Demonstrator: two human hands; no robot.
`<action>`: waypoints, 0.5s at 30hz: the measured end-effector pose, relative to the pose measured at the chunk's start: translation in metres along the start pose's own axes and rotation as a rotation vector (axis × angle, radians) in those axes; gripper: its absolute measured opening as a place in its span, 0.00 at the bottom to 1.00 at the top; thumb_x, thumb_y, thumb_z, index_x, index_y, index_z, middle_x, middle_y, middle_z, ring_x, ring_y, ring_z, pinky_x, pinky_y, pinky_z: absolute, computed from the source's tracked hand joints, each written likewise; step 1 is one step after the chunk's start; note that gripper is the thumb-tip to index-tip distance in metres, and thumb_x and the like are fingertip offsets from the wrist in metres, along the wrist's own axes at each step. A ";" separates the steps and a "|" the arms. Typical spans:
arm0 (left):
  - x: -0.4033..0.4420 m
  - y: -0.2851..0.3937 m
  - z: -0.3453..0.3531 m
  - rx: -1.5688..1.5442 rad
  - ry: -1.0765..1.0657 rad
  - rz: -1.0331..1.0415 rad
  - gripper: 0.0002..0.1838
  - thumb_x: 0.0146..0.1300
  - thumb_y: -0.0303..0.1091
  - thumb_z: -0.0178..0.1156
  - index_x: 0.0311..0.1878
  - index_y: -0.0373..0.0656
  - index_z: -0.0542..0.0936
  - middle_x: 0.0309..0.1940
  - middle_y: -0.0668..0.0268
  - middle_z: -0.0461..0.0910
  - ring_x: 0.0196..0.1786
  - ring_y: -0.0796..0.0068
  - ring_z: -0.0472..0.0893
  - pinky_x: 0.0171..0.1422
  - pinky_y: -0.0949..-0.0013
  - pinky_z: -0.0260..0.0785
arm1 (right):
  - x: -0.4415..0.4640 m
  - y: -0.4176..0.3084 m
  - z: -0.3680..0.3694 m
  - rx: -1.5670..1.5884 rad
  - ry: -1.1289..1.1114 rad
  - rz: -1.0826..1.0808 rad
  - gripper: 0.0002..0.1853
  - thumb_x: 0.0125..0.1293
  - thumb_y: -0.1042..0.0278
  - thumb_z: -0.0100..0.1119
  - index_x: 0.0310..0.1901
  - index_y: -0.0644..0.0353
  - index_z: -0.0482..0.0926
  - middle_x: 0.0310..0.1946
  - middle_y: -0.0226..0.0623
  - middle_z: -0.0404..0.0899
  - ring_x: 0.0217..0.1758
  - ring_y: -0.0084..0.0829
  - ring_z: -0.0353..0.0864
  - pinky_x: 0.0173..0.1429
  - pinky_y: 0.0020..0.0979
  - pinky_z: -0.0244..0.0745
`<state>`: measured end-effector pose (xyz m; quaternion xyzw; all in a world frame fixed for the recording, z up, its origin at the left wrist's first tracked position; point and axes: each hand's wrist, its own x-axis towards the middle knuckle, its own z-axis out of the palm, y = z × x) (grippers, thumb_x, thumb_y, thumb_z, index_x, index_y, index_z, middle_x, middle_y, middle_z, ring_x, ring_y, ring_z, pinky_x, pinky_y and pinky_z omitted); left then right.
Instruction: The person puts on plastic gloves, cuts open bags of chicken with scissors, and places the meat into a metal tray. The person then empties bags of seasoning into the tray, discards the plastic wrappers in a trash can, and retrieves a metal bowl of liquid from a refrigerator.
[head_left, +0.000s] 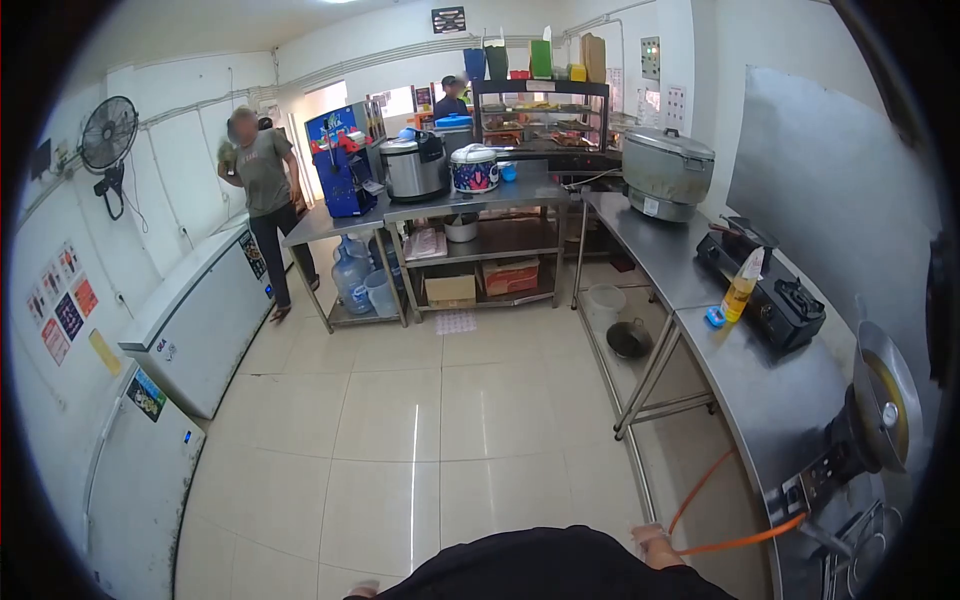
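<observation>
At the bottom edge, right of the dark clothing, my right hand [655, 543] shows in part, low beside the orange hose [745, 545]. It seems to wear a clear glove; its fingers are too small and blurred to read. Only a small part of my left hand [364, 589] appears at the bottom edge, left of the clothing, over the tiled floor [390, 500]. Nothing can be made out in either hand. A steel counter [740, 400] stands to the right, with a wok [885, 400] on a burner at its near end.
White chest freezers [200, 320] line the left wall. A person [265, 170] stands beyond them, another [450, 100] at the back. A steel table [500, 190] holds cookers. A black stove [790, 310], oil bottle [740, 290] and large pot [668, 170] sit on the right counter.
</observation>
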<state>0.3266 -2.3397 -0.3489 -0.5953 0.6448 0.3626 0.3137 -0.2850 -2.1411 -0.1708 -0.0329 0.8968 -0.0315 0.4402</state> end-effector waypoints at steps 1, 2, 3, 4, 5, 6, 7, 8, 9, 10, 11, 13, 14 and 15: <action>0.018 0.023 -0.012 0.046 0.037 0.079 0.30 0.58 0.51 0.46 0.61 0.45 0.62 0.62 0.59 0.59 0.65 0.62 0.56 0.68 0.63 0.47 | 0.024 -0.002 -0.003 -0.092 0.053 -0.048 0.25 0.52 0.44 0.54 0.40 0.61 0.78 0.42 0.45 0.76 0.49 0.35 0.75 0.50 0.36 0.68; 0.038 0.053 -0.025 0.126 0.095 0.206 0.29 0.59 0.50 0.46 0.61 0.46 0.62 0.62 0.59 0.59 0.65 0.62 0.57 0.68 0.63 0.48 | 0.066 0.005 0.008 -0.182 0.098 -0.095 0.25 0.52 0.45 0.54 0.41 0.60 0.78 0.43 0.45 0.76 0.51 0.35 0.74 0.52 0.36 0.67; 0.059 0.084 -0.039 0.168 0.153 0.297 0.29 0.59 0.50 0.46 0.61 0.46 0.62 0.62 0.60 0.59 0.65 0.62 0.57 0.68 0.63 0.48 | 0.108 0.012 0.020 -0.274 0.148 -0.139 0.25 0.52 0.45 0.54 0.42 0.59 0.77 0.44 0.45 0.75 0.53 0.35 0.73 0.54 0.36 0.66; 0.098 0.119 -0.054 -0.041 0.149 0.183 0.31 0.56 0.53 0.48 0.60 0.46 0.64 0.62 0.59 0.60 0.65 0.61 0.58 0.67 0.63 0.49 | 0.160 0.027 0.032 -0.469 0.075 -0.289 0.26 0.52 0.44 0.53 0.44 0.58 0.77 0.45 0.45 0.75 0.54 0.35 0.71 0.55 0.35 0.66; 0.049 0.184 -0.093 -0.312 0.247 0.071 0.31 0.55 0.53 0.50 0.59 0.45 0.66 0.60 0.56 0.62 0.64 0.60 0.60 0.66 0.63 0.50 | 0.212 0.041 0.044 -0.668 0.030 -0.461 0.26 0.53 0.44 0.53 0.46 0.57 0.76 0.47 0.44 0.74 0.55 0.35 0.70 0.56 0.35 0.65; 0.013 0.228 -0.121 -0.429 0.261 0.164 0.32 0.55 0.54 0.49 0.58 0.41 0.65 0.59 0.53 0.62 0.63 0.59 0.60 0.65 0.63 0.51 | 0.261 0.054 0.055 -0.838 0.010 -0.642 0.27 0.53 0.43 0.52 0.47 0.56 0.75 0.48 0.44 0.74 0.56 0.36 0.69 0.57 0.34 0.64; 0.006 0.253 -0.143 -0.469 0.269 0.219 0.33 0.55 0.54 0.50 0.59 0.40 0.65 0.59 0.53 0.62 0.64 0.60 0.60 0.66 0.63 0.51 | 0.263 0.036 0.058 -0.761 -0.096 -0.571 0.29 0.53 0.41 0.51 0.48 0.57 0.75 0.49 0.43 0.73 0.57 0.36 0.69 0.58 0.34 0.63; 0.006 0.269 -0.158 -0.512 0.278 0.282 0.35 0.54 0.55 0.50 0.59 0.39 0.64 0.59 0.52 0.63 0.64 0.60 0.60 0.66 0.64 0.51 | 0.265 0.018 0.062 -0.684 -0.193 -0.492 0.31 0.53 0.39 0.50 0.49 0.58 0.74 0.50 0.42 0.72 0.57 0.37 0.68 0.58 0.34 0.63; 0.006 0.278 -0.166 -0.503 0.304 0.235 0.35 0.54 0.55 0.51 0.60 0.40 0.62 0.59 0.53 0.62 0.64 0.59 0.60 0.66 0.64 0.51 | 0.260 -0.011 0.056 -0.604 -0.277 -0.416 0.33 0.53 0.37 0.50 0.50 0.59 0.73 0.52 0.41 0.71 0.57 0.37 0.68 0.58 0.34 0.62; 0.004 0.287 -0.174 -0.496 0.331 0.191 0.36 0.54 0.55 0.52 0.61 0.40 0.61 0.60 0.54 0.62 0.63 0.58 0.60 0.66 0.64 0.51 | 0.254 -0.040 0.047 -0.561 -0.236 -0.349 0.34 0.52 0.36 0.50 0.50 0.59 0.73 0.51 0.41 0.72 0.56 0.38 0.69 0.57 0.34 0.63; 0.007 0.294 -0.183 -0.488 0.358 0.145 0.37 0.53 0.55 0.52 0.62 0.41 0.59 0.60 0.55 0.62 0.63 0.58 0.60 0.66 0.64 0.51 | 0.212 -0.078 0.026 -0.518 -0.195 -0.284 0.34 0.51 0.36 0.51 0.49 0.59 0.73 0.50 0.41 0.73 0.55 0.38 0.70 0.56 0.34 0.64; 0.063 0.267 -0.165 -0.410 0.344 0.017 0.40 0.52 0.55 0.52 0.64 0.44 0.55 0.62 0.56 0.59 0.64 0.57 0.58 0.66 0.62 0.50 | 0.235 -0.114 0.022 -0.501 -0.145 -0.311 0.35 0.50 0.35 0.52 0.49 0.59 0.74 0.48 0.43 0.74 0.53 0.38 0.72 0.54 0.33 0.66; 0.101 0.242 -0.145 -0.370 0.339 -0.046 0.41 0.52 0.56 0.53 0.65 0.46 0.53 0.63 0.57 0.57 0.65 0.56 0.57 0.67 0.61 0.49 | 0.281 -0.132 0.032 -0.525 -0.128 -0.403 0.36 0.49 0.35 0.53 0.49 0.59 0.74 0.47 0.44 0.74 0.52 0.38 0.73 0.53 0.33 0.67; 0.110 0.250 -0.157 -0.368 0.336 -0.047 0.41 0.52 0.56 0.53 0.65 0.46 0.53 0.63 0.57 0.57 0.65 0.56 0.57 0.67 0.61 0.49 | 0.289 -0.149 0.027 -0.538 -0.101 -0.445 0.36 0.48 0.35 0.53 0.49 0.59 0.74 0.47 0.45 0.74 0.52 0.38 0.73 0.53 0.33 0.67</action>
